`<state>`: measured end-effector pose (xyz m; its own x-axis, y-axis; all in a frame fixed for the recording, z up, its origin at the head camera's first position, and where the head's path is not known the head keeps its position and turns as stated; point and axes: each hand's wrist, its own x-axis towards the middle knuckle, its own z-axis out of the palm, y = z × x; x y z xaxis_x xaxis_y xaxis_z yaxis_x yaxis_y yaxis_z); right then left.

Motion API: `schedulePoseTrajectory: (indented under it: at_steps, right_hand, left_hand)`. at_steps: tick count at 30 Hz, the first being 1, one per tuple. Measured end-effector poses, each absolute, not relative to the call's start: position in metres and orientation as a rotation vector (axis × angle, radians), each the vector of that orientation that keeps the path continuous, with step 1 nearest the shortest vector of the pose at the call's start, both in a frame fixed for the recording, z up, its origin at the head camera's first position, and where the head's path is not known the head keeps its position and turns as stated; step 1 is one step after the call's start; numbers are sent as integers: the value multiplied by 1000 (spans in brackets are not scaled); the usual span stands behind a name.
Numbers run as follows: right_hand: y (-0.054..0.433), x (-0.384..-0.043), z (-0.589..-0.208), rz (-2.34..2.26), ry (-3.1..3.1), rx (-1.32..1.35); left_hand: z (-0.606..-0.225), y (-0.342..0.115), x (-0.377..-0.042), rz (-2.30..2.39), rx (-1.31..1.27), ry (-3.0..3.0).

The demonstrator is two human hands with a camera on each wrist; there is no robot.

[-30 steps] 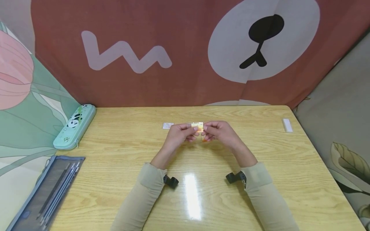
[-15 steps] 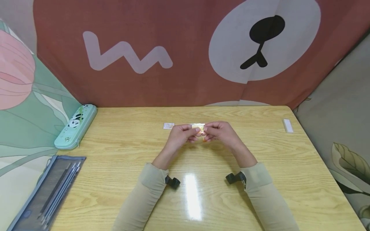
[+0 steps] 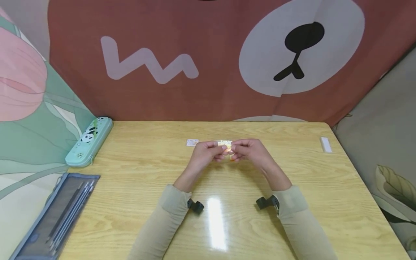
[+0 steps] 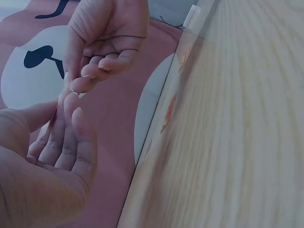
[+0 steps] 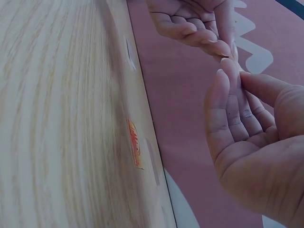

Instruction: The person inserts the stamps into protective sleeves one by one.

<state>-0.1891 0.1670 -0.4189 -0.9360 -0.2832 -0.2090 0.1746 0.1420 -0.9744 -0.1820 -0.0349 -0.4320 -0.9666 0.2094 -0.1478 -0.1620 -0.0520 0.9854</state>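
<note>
In the head view a small, thin, shiny yellow-and-orange piece [image 3: 224, 143] is held between both hands, near the far side of the table. My left hand [image 3: 208, 153] pinches its left side between thumb and fingers, and my right hand [image 3: 250, 150] pinches its right side. The wrist views show the left thumb and fingers [image 4: 71, 142] and the right thumb and fingers [image 5: 247, 128] meeting edge-on, fingertips nearly touching, so the piece is mostly hidden there. Below the hands an orange-red printed scrap [image 5: 135, 145] lies on the table. A small white printed card [image 3: 192, 142] lies just left of the hands.
A mint panda pencil case [image 3: 89, 142] sits at the back left of the wooden table [image 3: 146, 162]. In front of it lies a mesh pouch [image 3: 61, 213] with several pencils. A small white block [image 3: 326, 144] is near the right edge. A printed curtain [image 3: 211, 97] hangs behind.
The held piece has tilted, so less of its orange face shows and its top edge glints more. Both hands keep their pinch. The whole head view has shifted slightly.
</note>
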Motion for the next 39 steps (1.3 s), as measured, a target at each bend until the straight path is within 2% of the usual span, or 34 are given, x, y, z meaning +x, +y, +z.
schedulePoseTrajectory:
  at_steps: [4, 9, 15, 20, 29, 39]
  right_hand:
    - [168, -190, -418, -1855, 2081, -100]
    - [171, -191, -415, -1848, 2121, -60]
    - [173, -193, -413, -1854, 2100, -79]
    - [178, -195, -415, -1779, 2178, -144]
    - [202, -197, -424, -1352, 2579, -524]
    - [212, -203, -434, -949, 2818, -641]
  left_hand:
    - [-432, -37, -183, 1935, 161, 2286]
    - [-425, -42, -183, 1391, 533, 2865]
    - [-419, -47, -185, 1040, 771, 3113]
    - [-413, -51, -190, 1025, 784, 3114]
    - [-415, -67, -211, 907, 710, 3154]
    - [-430, -72, -236, 809, 734, 3134]
